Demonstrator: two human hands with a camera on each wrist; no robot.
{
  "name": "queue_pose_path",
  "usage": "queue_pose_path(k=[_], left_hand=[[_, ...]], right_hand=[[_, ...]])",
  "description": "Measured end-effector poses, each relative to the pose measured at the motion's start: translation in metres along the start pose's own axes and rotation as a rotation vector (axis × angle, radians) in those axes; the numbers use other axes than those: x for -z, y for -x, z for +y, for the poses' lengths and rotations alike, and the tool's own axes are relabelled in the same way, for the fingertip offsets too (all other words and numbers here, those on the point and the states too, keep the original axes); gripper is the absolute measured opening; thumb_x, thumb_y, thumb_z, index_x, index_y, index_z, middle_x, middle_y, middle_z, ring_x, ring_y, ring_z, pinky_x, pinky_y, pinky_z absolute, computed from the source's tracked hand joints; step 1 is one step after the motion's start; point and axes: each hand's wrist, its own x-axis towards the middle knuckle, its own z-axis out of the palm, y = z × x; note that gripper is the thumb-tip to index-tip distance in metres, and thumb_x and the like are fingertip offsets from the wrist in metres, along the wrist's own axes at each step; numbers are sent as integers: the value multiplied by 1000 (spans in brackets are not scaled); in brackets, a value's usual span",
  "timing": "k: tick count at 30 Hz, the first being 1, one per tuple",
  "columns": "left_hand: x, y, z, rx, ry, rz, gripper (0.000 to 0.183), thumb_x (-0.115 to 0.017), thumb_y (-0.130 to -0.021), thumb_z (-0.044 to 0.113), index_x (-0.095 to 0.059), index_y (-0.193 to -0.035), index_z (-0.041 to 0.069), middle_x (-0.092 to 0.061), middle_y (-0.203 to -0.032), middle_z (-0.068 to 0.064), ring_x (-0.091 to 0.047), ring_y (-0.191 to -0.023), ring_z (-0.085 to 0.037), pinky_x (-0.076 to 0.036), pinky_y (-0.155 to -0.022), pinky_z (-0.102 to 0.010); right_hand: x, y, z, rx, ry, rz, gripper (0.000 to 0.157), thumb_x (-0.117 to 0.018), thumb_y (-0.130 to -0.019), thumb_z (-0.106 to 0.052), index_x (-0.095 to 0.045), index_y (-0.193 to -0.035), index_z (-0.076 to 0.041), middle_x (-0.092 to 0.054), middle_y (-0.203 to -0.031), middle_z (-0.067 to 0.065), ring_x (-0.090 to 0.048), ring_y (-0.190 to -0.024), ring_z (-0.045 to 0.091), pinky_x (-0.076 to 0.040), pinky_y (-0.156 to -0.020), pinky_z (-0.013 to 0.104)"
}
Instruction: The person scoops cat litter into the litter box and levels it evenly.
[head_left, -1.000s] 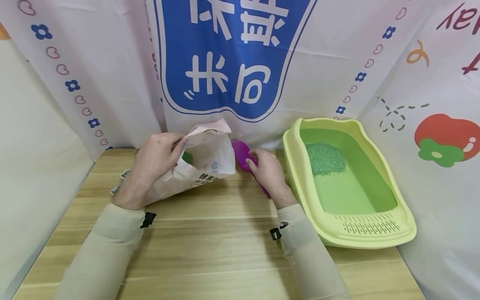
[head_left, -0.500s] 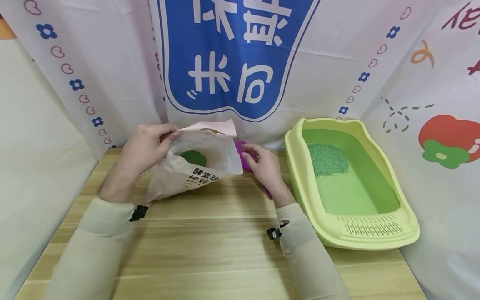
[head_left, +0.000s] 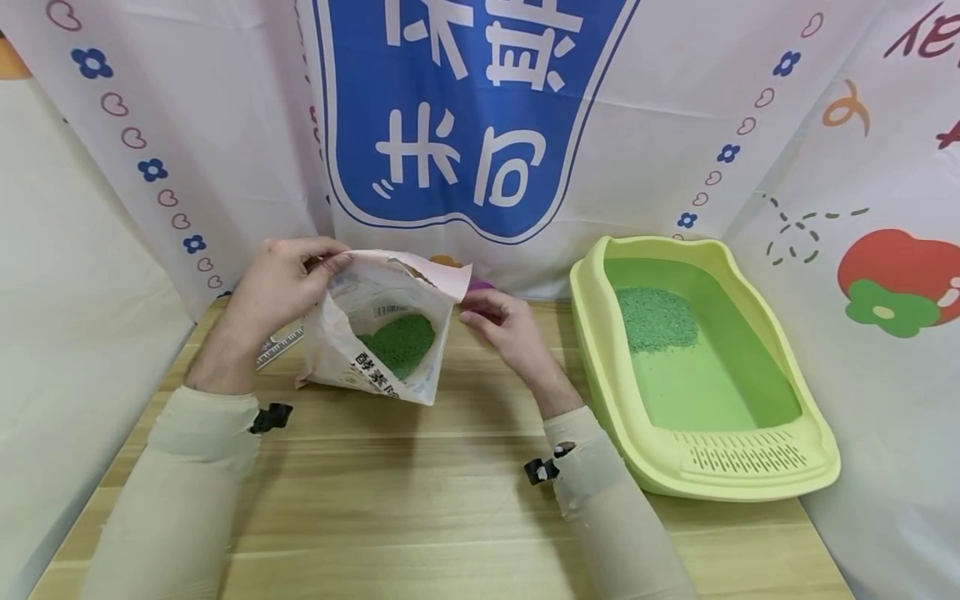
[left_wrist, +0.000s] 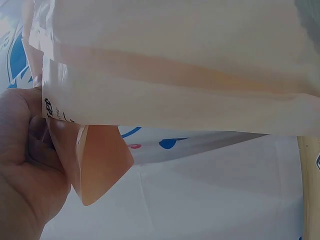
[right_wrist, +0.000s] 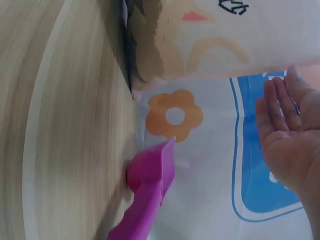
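My left hand (head_left: 281,279) pinches the upper left edge of an open paper-like bag of cat litter (head_left: 390,385). The bag's mouth gapes toward me, showing green litter (head_left: 405,342) inside. In the left wrist view the bag (left_wrist: 175,75) fills the upper part, and a folded flap hangs beside the left hand (left_wrist: 25,155). My right hand (head_left: 506,329) is at the bag's upper right corner, fingers fairly straight in the right wrist view and fingertips right at the edge. A magenta litter scoop (right_wrist: 150,175) lies on the table behind that hand, mostly hidden in the head view.
On the right stands a yellow-green litter tray (head_left: 600,367), with a patch of green litter (head_left: 656,321) toward its far left and a slotted near end. A ruler-like strip (head_left: 281,346) pokes out left of the bag. A printed curtain (head_left: 637,167) hangs behind the wooden table (head_left: 420,500).
The bag has been tilted and its mouth turned toward me, so more green litter shows. My left hand shifted left and slightly up; my right hand moved left from the scoop to the bag's corner.
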Motion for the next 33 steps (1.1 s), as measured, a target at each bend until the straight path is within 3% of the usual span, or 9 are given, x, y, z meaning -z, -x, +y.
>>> queue_pose_path(k=[8, 17, 25, 29, 32, 33], left_hand=[[1, 0, -3, 40, 26, -1, 32, -61, -106, 44, -78, -121, 22, -80, -100, -7, -65, -77, -20, -48, -62, -24], [3, -1, -6, 68, 31, -15, 39, -58, -106, 49, -76, -127, 22, -80, -115, -8, -68, -93, -21, -49, -76, -22], [18, 1, -12, 85, 38, -28, 35, -59, -106, 50, -77, -124, 27, -79, -121, -5, -70, -103, -23, -49, -77, -14], [27, 2, -17, 90, 75, -6, 37, -60, -105, 52, -76, -127, 26, -77, -129, -7, -73, -119, -34, -60, -97, -37], [33, 5, -19, 119, 99, 6, 39, -59, -104, 55, -74, -130, 29, -75, -135, -7, -66, -132, -38, -50, -110, -64], [34, 6, -20, 128, 110, 15, 39, -60, -104, 55, -73, -131, 30, -74, -136, -7, -65, -135, -38, -46, -114, -66]], right_hand=[[-16, -9, -7, 32, -66, 17, 15, -74, -98, -9, -76, -109, 0, -75, -110, 20, -71, -93, 7, -60, -87, 21], [-20, -14, -14, 42, 35, 82, 9, -70, -101, -8, -71, -100, 1, -74, -97, 17, -65, -85, 10, -53, -76, 18], [-21, -21, -27, 31, 100, 117, 12, -67, -104, -15, -68, -100, -3, -70, -96, 9, -60, -83, 10, -48, -72, 18], [-20, -26, -33, 13, 70, 145, 16, -66, -105, -17, -68, -101, -1, -67, -92, 7, -59, -81, 11, -48, -71, 19], [-17, -29, -38, -13, 28, 178, 19, -65, -105, -18, -68, -103, 1, -64, -86, 7, -56, -76, 13, -46, -66, 20], [-17, -30, -40, -26, 8, 193, 20, -65, -105, -19, -68, -103, 1, -64, -86, 6, -56, -75, 13, -46, -65, 20]])
